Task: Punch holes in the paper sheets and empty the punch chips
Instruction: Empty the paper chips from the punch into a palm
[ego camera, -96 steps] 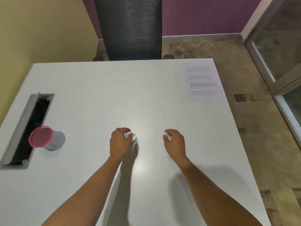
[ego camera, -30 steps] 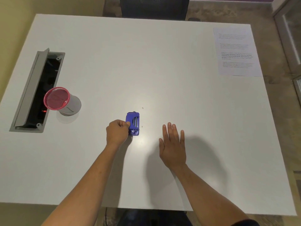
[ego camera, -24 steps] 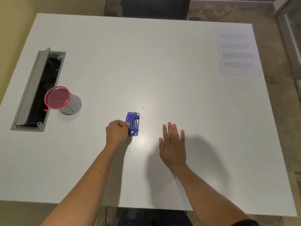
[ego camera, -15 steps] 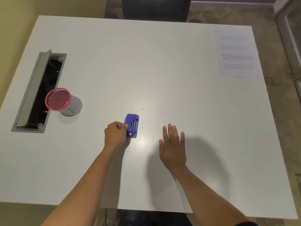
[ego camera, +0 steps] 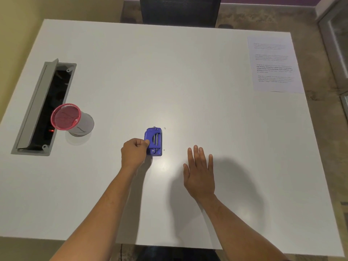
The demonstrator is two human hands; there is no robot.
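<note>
**Punch pinched at left edge, paper far right**

Left hand point(ego camera: 134, 153) clenched on near-left side of blue hole punch point(ego camera: 153, 141), mid-table point(ego camera: 169, 72). Right hand point(ego camera: 199, 172) flat, released, just right of it. Paper sheets point(ego camera: 273, 65) far right, well apart. Probably small, rigid, light; slick on smooth top. Better gripped across both long sides. Paper flimsy: slide, lift by edge. Loose chips point(ego camera: 164, 128) beside punch.

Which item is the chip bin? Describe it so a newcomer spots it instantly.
Start at the white table and go to its left side, where a grey cable hatch stands open. Beside the hatch stands a small cup, upright. Its pink mesh rim sets it apart as the only round, pink item.
</note>
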